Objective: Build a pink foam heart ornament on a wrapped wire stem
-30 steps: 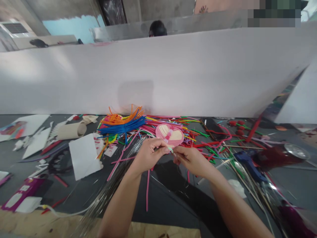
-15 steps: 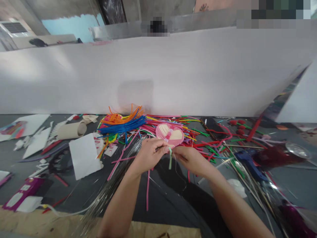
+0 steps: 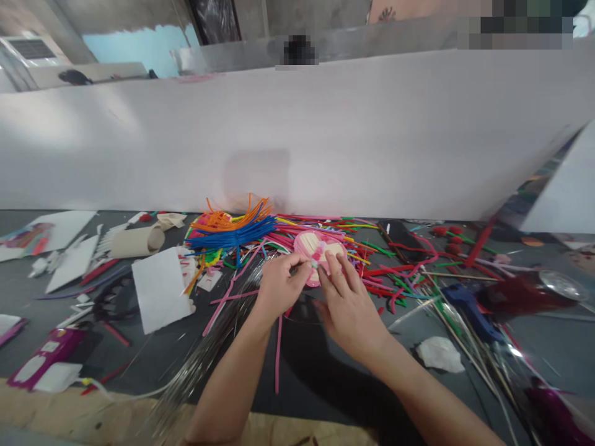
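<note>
A pink heart-shaped craft piece (image 3: 307,243) with cream panels and small pink and red trim stands in front of me at the table's middle. My left hand (image 3: 282,284) is at its lower left, thumb and fingers pinched at a short light green pipe cleaner (image 3: 315,264), mostly hidden by the fingers. My right hand (image 3: 348,306) reaches from the lower right. Its fingers are stretched out and apart, resting over the right part of the heart and covering some of it.
Behind the heart lie pink pipe cleaners (image 3: 297,229) and a blue bundle (image 3: 232,234). Thin metal wires (image 3: 204,353) run beside my left forearm. White card (image 3: 160,291) and a cardboard tube (image 3: 137,241) lie left. A blue glue gun (image 3: 469,310) and red can (image 3: 520,296) lie right.
My right hand has opened out of its pinch and moved up over the heart. The light green pipe cleaner that hung down below the fingers now shows only as a small bit against the heart.
</note>
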Tool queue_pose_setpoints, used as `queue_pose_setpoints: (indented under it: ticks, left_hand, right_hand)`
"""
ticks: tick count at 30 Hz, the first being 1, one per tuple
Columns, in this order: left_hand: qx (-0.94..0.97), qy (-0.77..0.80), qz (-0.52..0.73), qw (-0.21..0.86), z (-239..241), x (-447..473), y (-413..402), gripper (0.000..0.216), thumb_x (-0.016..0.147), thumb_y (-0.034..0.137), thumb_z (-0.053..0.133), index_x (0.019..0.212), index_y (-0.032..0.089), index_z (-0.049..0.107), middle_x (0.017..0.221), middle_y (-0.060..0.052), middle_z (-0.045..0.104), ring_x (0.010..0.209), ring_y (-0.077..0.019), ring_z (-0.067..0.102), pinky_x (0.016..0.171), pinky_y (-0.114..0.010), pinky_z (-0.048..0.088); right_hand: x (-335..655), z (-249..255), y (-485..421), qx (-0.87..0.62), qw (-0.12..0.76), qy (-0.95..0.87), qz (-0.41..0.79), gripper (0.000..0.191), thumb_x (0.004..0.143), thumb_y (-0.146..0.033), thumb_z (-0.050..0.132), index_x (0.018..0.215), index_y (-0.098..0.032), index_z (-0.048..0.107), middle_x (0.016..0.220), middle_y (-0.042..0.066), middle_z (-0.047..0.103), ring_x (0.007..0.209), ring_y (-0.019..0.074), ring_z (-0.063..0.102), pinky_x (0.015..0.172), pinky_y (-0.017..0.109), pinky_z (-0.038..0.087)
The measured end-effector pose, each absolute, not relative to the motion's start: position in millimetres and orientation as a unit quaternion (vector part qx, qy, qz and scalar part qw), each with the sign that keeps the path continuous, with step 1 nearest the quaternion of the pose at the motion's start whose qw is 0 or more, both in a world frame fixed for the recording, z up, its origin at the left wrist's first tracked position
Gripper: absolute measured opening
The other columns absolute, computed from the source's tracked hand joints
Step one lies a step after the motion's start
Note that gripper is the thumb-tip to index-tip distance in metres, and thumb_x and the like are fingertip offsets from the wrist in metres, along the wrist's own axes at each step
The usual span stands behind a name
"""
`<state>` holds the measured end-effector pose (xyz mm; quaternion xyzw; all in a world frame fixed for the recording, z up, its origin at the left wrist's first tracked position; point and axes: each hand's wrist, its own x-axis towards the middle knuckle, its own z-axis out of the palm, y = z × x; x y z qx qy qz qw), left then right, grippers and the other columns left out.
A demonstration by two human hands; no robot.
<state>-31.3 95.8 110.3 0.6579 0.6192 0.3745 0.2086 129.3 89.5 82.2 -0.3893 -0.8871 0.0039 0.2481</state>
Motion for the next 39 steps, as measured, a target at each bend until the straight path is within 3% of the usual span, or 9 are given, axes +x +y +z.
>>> queue_pose_setpoints:
  ticks: [3,6,11,16,20,25,28,34,39]
  left_hand:
    - [0.657,0.605,0.386,0.231,110.2,-28.3,94.9,0.018,0.083,0.024,0.049,0.073,0.018,0.063,0.066,0.002,0.062,0.064,-0.0117,0.055,0.064,-0.021,0.04]
    - [0.654,0.593,0.389,0.264,111.8,-26.9,94.4,0.019,0.084,0.024,0.049,0.073,0.018,0.062,0.063,0.003,0.061,0.061,-0.0114,0.054,0.062,-0.021,0.04]
    - [0.675,0.59,0.359,0.262,114.5,-26.6,95.3,0.025,0.085,0.025,0.047,0.065,0.018,0.059,0.06,0.003,0.061,0.059,-0.0119,0.055,0.064,-0.023,0.04]
    - [0.697,0.633,0.29,0.171,115.3,-26.4,96.1,0.023,0.086,0.028,0.048,0.07,0.02,0.062,0.067,0.001,0.067,0.074,-0.0168,0.059,0.081,-0.031,0.036]
    - [0.703,0.644,0.262,0.153,115.4,-26.6,95.6,0.022,0.087,0.029,0.048,0.078,0.022,0.066,0.083,-0.001,0.071,0.087,-0.0191,0.06,0.09,-0.037,0.03]
    - [0.718,0.636,0.239,0.151,115.1,-28.1,94.1,0.022,0.088,0.031,0.048,0.082,0.024,0.069,0.087,-0.001,0.072,0.092,-0.021,0.059,0.094,-0.042,0.026]
    - [0.725,0.621,0.245,0.171,114.3,-29.3,93.6,0.019,0.086,0.028,0.052,0.085,0.026,0.07,0.09,-0.001,0.072,0.094,-0.021,0.059,0.096,-0.043,0.025]
    - [0.726,0.56,0.3,0.262,113.9,-31.8,95.8,0.018,0.084,0.026,0.053,0.079,0.021,0.07,0.075,-0.002,0.07,0.08,-0.0181,0.059,0.081,-0.03,0.039]
    - [0.704,0.517,0.359,0.328,118.2,-31.2,94.9,0.02,0.086,0.025,0.048,0.076,0.017,0.064,0.071,-0.001,0.064,0.069,-0.0139,0.056,0.067,-0.024,0.041]
  right_hand:
    - [127.2,75.4,94.2,-0.397,0.268,-0.878,0.021,0.041,0.088,-0.023,0.048,0.124,-0.007,0.052,0.146,0.02,0.032,0.135,0.0356,0.021,0.104,0.054,0.033]
    - [129.0,74.6,102.4,-0.395,0.328,-0.856,0.056,0.022,0.088,-0.026,0.05,0.102,-0.015,0.063,0.141,0.015,0.04,0.132,0.0325,0.027,0.103,0.053,0.035]
    - [133.4,79.3,106.9,-0.396,0.356,-0.837,0.128,0.013,0.085,-0.029,0.055,0.078,-0.02,0.061,0.135,0.011,0.049,0.127,0.0302,0.034,0.099,0.052,0.04]
    - [138.7,88.9,104.9,-0.38,0.35,-0.846,0.131,0.011,0.082,-0.021,0.054,0.074,-0.019,0.061,0.133,0.012,0.051,0.127,0.0312,0.035,0.099,0.054,0.038]
    - [144.5,96.2,106.2,-0.349,0.352,-0.859,0.129,0.012,0.084,-0.017,0.05,0.084,-0.018,0.062,0.127,0.013,0.056,0.121,0.0277,0.043,0.097,0.046,0.042]
    - [153.2,96.9,111.9,-0.361,0.329,-0.862,0.135,0.021,0.092,-0.021,0.041,0.097,-0.019,0.062,0.09,0.007,0.07,0.081,0.0196,0.064,0.073,0.031,0.048]
    - [159.0,94.3,118.8,-0.401,0.333,-0.838,0.159,0.021,0.092,-0.027,0.043,0.094,-0.021,0.063,0.086,0.006,0.071,0.074,0.0183,0.065,0.068,0.027,0.046]
    - [163.0,85.7,131.6,-0.426,0.283,-0.817,0.268,0.023,0.091,-0.032,0.043,0.09,-0.021,0.063,0.076,0.002,0.068,0.063,0.0152,0.061,0.058,0.023,0.041]
    - [154.4,80.5,129.5,-0.365,0.234,-0.821,0.372,0.023,0.091,-0.028,0.041,0.08,-0.019,0.059,0.07,0.0,0.064,0.061,0.0129,0.057,0.056,0.021,0.04]
